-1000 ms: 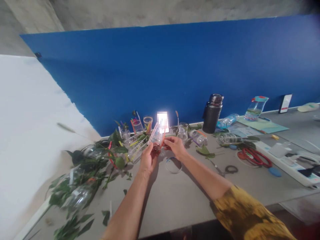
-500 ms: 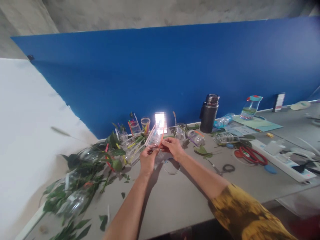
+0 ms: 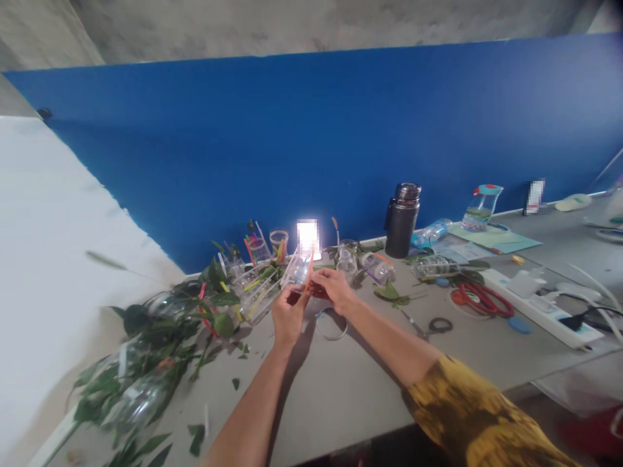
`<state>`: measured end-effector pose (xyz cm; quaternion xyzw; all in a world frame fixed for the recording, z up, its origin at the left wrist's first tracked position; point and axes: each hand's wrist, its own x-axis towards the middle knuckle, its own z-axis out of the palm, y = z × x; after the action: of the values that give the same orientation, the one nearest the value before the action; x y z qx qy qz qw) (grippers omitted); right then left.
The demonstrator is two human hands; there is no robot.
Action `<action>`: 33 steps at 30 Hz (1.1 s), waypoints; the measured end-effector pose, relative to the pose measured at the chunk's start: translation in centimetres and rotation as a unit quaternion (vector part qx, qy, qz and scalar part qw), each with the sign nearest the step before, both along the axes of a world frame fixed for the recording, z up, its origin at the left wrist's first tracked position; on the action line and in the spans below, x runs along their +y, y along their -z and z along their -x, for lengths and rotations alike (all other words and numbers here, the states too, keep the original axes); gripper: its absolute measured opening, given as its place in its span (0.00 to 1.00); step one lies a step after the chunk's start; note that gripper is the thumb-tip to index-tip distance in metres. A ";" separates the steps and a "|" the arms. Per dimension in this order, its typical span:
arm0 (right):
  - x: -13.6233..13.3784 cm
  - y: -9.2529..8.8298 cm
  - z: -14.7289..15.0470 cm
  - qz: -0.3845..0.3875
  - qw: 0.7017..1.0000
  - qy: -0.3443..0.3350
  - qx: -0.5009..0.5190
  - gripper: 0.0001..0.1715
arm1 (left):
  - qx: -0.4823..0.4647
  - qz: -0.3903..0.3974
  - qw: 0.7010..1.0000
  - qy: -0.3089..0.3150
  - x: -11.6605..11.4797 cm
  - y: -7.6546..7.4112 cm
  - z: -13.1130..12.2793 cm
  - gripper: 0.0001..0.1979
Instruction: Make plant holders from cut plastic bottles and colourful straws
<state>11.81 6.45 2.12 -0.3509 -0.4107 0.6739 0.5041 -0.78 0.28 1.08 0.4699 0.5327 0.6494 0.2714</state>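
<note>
My left hand [image 3: 288,321] and my right hand [image 3: 331,288] meet at the table's middle, around a transparent plastic bottle [image 3: 298,271] lying tilted. The left fingers curl against the bottle's lower end. My right fingertips pinch an orange straw [image 3: 309,274] beside it. A small red object [image 3: 318,292] shows between my hands, partly hidden by the fingers. A thin transparent ring [image 3: 331,328] lies on the table just below my right hand.
Left of my hands lie leafy cuttings in transparent bottles [image 3: 146,366] and a heap of coloured straws [image 3: 256,298]. To the right stand a dark flask [image 3: 402,220], scissors [image 3: 427,327], red-handled scissors [image 3: 481,299] and a white power strip [image 3: 538,308]. A blue wall [image 3: 292,149] rises behind the table.
The whole view has turned slightly, so the table objects sit further left in the picture. My hands have stayed together at the bottle, and the fingers have shifted a little around it.
</note>
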 end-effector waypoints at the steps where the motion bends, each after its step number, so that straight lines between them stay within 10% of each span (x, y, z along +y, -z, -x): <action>1: 0.0 0.0 0.0 -0.001 1.000 0.000 -0.001 0.17 | -0.005 -0.004 1.000 -0.002 0.0 0.1 0.0 0.12; 26: -0.2 1.5 1.0 -0.024 0.991 0.102 -0.083 0.32 | -0.354 0.034 0.934 0.042 1.5 1.7 -0.1 0.13; 33: -0.5 1.8 1.2 -0.002 1.000 0.017 0.010 0.37 | -0.376 0.039 0.917 0.123 0.9 1.3 -0.9 0.15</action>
<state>10.58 5.95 0.33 -0.3501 -0.4010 0.6679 0.5201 0.12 1.18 -0.22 0.2420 0.3538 0.7184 0.5478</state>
